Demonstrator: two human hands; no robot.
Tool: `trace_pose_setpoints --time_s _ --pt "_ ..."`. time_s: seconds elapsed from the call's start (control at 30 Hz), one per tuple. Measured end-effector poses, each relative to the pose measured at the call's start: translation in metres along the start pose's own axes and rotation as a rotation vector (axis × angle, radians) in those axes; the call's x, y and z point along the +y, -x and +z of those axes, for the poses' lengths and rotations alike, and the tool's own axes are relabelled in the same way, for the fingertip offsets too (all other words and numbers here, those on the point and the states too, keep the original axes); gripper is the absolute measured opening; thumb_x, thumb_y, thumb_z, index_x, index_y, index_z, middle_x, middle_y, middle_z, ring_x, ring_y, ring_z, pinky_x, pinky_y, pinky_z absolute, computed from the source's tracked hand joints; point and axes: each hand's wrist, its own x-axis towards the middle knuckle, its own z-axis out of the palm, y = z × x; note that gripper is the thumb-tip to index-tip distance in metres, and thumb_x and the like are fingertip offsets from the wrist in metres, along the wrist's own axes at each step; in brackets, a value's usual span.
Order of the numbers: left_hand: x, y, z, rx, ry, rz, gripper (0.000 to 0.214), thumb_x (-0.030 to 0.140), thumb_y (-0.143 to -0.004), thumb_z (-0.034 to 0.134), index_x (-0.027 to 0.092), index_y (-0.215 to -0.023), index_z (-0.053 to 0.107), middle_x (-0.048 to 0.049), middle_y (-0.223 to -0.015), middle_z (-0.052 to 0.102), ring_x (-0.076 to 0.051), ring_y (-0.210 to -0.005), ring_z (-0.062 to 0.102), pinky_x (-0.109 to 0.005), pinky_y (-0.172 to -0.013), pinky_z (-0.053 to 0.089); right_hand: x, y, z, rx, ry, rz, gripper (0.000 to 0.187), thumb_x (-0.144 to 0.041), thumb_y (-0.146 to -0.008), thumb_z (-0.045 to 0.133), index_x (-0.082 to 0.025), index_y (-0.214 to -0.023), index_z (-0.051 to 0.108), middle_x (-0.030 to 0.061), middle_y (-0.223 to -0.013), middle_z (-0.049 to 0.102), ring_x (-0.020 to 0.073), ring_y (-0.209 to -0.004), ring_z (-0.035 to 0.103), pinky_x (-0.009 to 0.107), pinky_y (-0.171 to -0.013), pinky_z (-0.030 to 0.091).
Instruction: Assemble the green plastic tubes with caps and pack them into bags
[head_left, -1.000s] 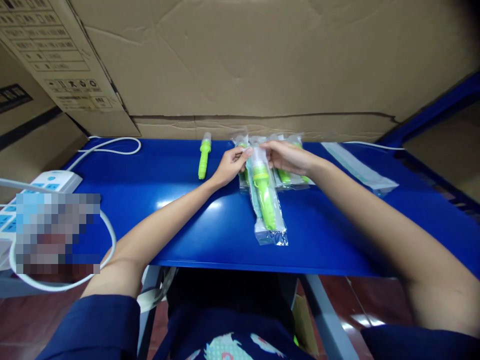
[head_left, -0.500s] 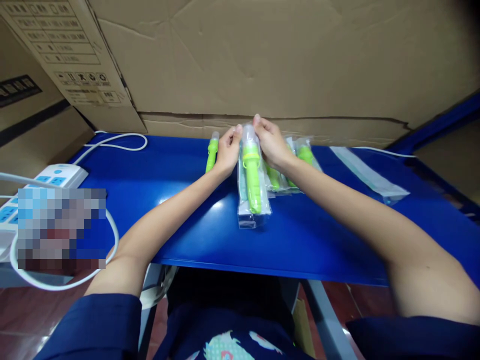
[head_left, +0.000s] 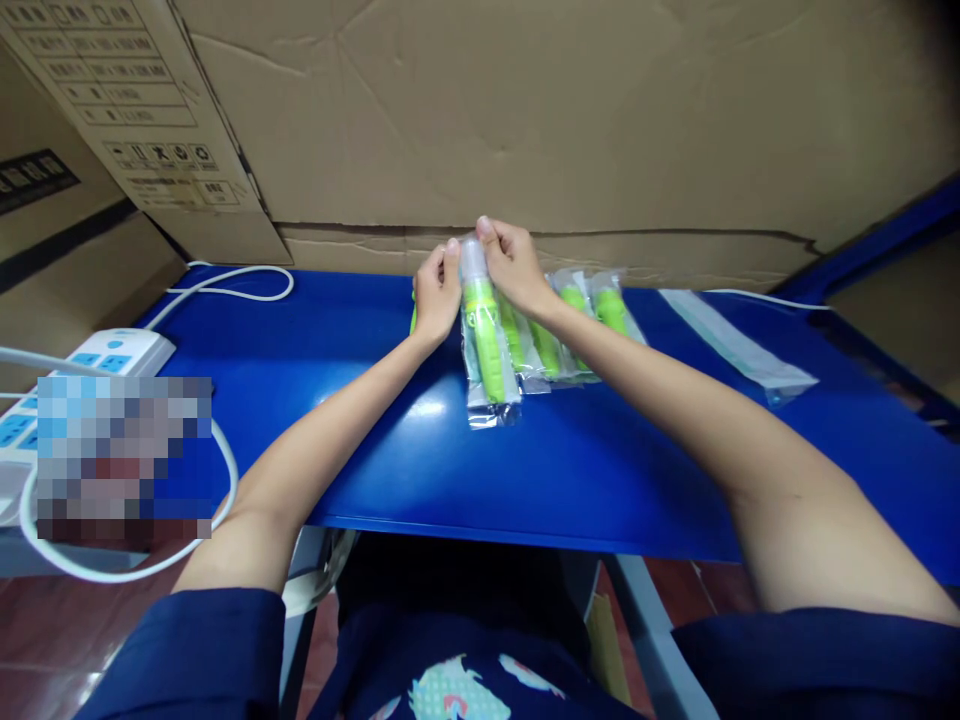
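Note:
A green pen-like tool with a clear cap lies inside a clear plastic bag (head_left: pixel 489 352), its capped end toward the cardboard. My left hand (head_left: pixel 438 292) pinches the bag's far end on the left side, and my right hand (head_left: pixel 517 265) pinches it on the right. Behind my left hand a loose green tool (head_left: pixel 413 312) is mostly hidden. Several more bagged green tools (head_left: pixel 611 310) lie in a row to the right, partly covered by my right hand and forearm.
A flat plastic bag (head_left: pixel 739 342) lies on the blue table (head_left: pixel 420 470) at the right. At the left are a white power strip (head_left: pixel 124 350), a looped white cable (head_left: pixel 232 480) and a blurred-out object. Cardboard (head_left: pixel 525 120) walls off the back.
Both hands have moved left and slightly away from me with the bagged tool. More of the row of bags shows on the right, and the loose tool is now more covered.

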Motion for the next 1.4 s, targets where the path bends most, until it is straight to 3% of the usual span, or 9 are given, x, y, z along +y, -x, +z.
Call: trace_pose_setpoints --time_s 0.17,0.27,0.4,0.63,0.8,0.9,1.0,1.23,1.4 --pt "0.003 -0.008 -0.025 -0.074 -0.386 0.125 0.056 0.070 -0.102 0.036 0.022 -0.087 0.061 -0.0078 -0.094 0.070 -0.025 -0.111 0.066 -0.039 -0.102 0.045 -0.002 -0.008 -0.010 -0.034 0.111 0.102 0.066 -0.086 -0.093 0.037 -0.024 -0.070 0.042 0.0010 -0.067 0.037 0.0173 -0.069 0.046 0.034 -0.071 0.053" --pt "-0.002 -0.014 -0.041 -0.046 -0.578 0.136 0.052 0.064 -0.105 0.031 0.023 -0.095 0.062 -0.0100 -0.108 0.073 -0.027 -0.122 0.063 -0.045 -0.113 0.040 0.000 -0.013 -0.015 -0.167 0.195 0.302 0.060 -0.071 -0.101 0.043 -0.023 -0.065 0.044 0.0007 -0.058 0.042 0.0146 -0.057 0.045 0.032 -0.060 0.050" --pt "-0.009 -0.020 -0.054 -0.012 -0.674 0.105 0.041 0.051 -0.108 0.036 0.022 -0.099 0.063 -0.0105 -0.112 0.073 -0.030 -0.123 0.064 -0.052 -0.116 0.037 0.009 -0.024 -0.024 -0.337 0.292 0.504 0.054 -0.061 -0.098 0.060 -0.019 -0.064 0.054 0.0027 -0.051 0.051 0.0119 -0.046 0.045 0.029 -0.051 0.046" --pt "-0.019 -0.021 -0.055 -0.106 -0.700 0.066 0.023 0.041 -0.104 0.049 0.023 -0.107 0.064 -0.0114 -0.123 0.072 -0.030 -0.126 0.062 -0.049 -0.114 0.040 0.014 -0.031 -0.020 -0.242 0.476 0.592 0.046 -0.045 -0.100 0.064 -0.010 -0.071 0.068 0.0119 -0.064 0.066 0.0216 -0.065 0.070 0.038 -0.068 0.059" --pt "-0.024 -0.018 -0.057 -0.170 -0.759 0.000 0.025 0.041 -0.099 0.058 0.022 -0.116 0.063 -0.0115 -0.130 0.070 -0.028 -0.123 0.065 -0.046 -0.109 0.044 0.000 -0.017 -0.028 -0.242 0.479 0.459 0.037 -0.037 -0.104 0.056 -0.009 -0.087 0.073 0.0141 -0.076 0.072 0.0232 -0.074 0.075 0.039 -0.074 0.061" --pt "-0.022 -0.018 -0.058 -0.227 -0.781 -0.017 0.029 0.045 -0.099 0.058 0.023 -0.116 0.064 -0.0099 -0.128 0.072 -0.029 -0.125 0.065 -0.047 -0.111 0.042 -0.014 0.004 -0.054 -0.174 0.562 0.361 0.029 -0.032 -0.104 0.054 -0.012 -0.096 0.073 0.0135 -0.081 0.074 0.0254 -0.077 0.074 0.039 -0.075 0.059" --pt "-0.022 -0.019 -0.058 -0.259 -0.777 -0.032 0.030 0.045 -0.097 0.059 0.022 -0.116 0.065 -0.0092 -0.125 0.074 -0.029 -0.123 0.066 -0.047 -0.112 0.041 -0.027 0.028 -0.093 -0.118 0.766 0.321 0.027 -0.034 -0.102 0.053 -0.015 -0.105 0.073 0.0159 -0.096 0.075 0.0315 -0.096 0.073 0.041 -0.084 0.055" --pt "-0.027 -0.023 -0.060 -0.272 -0.746 -0.044 0.030 0.037 -0.090 0.062 0.021 -0.115 0.064 -0.0078 -0.120 0.075 -0.024 -0.111 0.070 -0.040 -0.108 0.045 -0.021 0.062 -0.185 0.014 1.178 0.584 0.034 -0.028 -0.102 0.046 -0.013 -0.122 0.069 0.0245 -0.124 0.071 0.0389 -0.117 0.067 0.040 -0.084 0.044" --pt "-0.028 -0.025 -0.062 -0.263 -0.746 -0.060 0.026 0.037 -0.091 0.062 0.022 -0.112 0.061 -0.0076 -0.121 0.074 -0.024 -0.109 0.069 -0.041 -0.108 0.045 0.011 0.084 -0.216 -0.004 1.251 0.725 0.044 -0.028 -0.103 0.051 -0.007 -0.141 0.055 0.0279 -0.130 0.068 0.0390 -0.119 0.066 0.041 -0.082 0.042"
